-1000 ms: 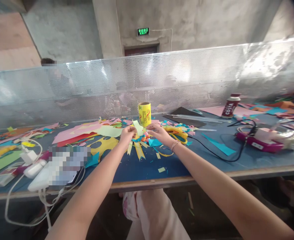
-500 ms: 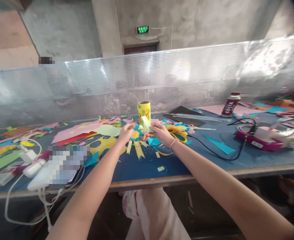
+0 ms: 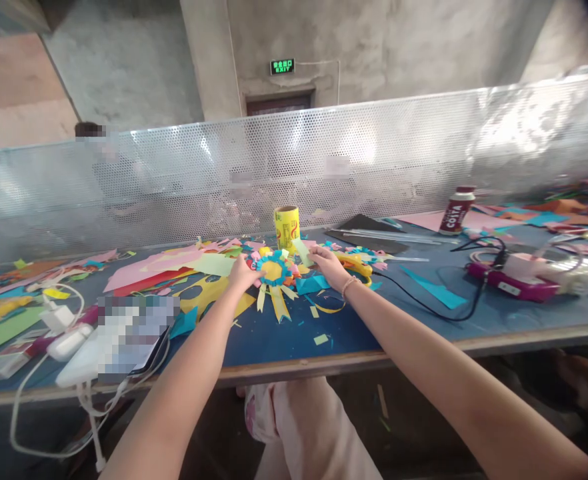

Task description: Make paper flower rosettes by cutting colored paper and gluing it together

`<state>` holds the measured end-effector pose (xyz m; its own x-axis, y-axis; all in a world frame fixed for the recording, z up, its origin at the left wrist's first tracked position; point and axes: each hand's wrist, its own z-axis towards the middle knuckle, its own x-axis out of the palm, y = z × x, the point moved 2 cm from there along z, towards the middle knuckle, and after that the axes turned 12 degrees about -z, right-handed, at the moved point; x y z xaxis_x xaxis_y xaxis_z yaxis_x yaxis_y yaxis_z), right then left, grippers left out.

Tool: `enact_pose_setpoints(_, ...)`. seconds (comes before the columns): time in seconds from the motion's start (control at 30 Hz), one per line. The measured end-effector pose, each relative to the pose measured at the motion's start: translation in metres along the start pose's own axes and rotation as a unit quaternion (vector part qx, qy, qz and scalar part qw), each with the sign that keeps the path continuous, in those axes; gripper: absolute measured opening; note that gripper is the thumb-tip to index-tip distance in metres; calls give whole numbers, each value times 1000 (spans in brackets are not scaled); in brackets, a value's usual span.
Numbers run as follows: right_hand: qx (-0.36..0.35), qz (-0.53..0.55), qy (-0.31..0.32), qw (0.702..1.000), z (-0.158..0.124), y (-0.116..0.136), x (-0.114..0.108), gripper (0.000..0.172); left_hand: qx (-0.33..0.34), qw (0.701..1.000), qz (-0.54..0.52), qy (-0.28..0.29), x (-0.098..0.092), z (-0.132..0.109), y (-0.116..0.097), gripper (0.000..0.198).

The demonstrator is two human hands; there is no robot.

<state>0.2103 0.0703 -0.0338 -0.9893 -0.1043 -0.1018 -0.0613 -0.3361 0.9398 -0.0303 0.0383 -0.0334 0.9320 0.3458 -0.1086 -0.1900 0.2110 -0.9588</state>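
Note:
My left hand (image 3: 243, 273) grips the left edge of a paper rosette (image 3: 274, 269), its thumb on the front. The rosette has a yellow disc, a blue ruffled rim and pale yellow ribbon tails hanging below. Pinched in my right hand (image 3: 329, 265) is a small pale green paper strip (image 3: 302, 252), held just right of the rosette and apart from it. A yellow glue gun (image 3: 357, 264) lies right beside my right hand, its black cord running off to the right. Behind the rosette stands a yellow tape roll (image 3: 287, 228).
Coloured paper sheets (image 3: 149, 270) and scraps cover the table's left and back. A phone (image 3: 147, 333) and white cables lie at the front left. At right are a purple power strip (image 3: 511, 283) and a brown bottle (image 3: 457, 211). A perforated metal screen (image 3: 294, 160) borders the far side.
My left hand has shifted left, and the rosette now shows more of its face. My right hand has drawn slightly right with the paper strip, which no longer overlaps the rosette's edge.

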Motion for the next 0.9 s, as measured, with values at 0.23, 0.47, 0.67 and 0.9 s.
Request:
enact_pose_setpoints(0.23, -29, 58, -68, 996, -1, 14, -13, 31, 157, 987, 3, 17, 6, -8, -23, 69)
enact_pose_setpoints(0.47, -18, 146, -116, 982, -5, 23, -29, 30, 162, 985, -20, 58, 4, -11, -26, 65)
enact_pose_setpoints(0.67, -23, 106, -108, 988, -3, 22, -29, 30, 87, 993, -70, 23, 3, -2, -16, 68)
enact_pose_setpoints(0.9, -15, 101, -108, 989, -3, 21, -28, 30, -114, 965, -236, 25, 3, -5, -15, 39)
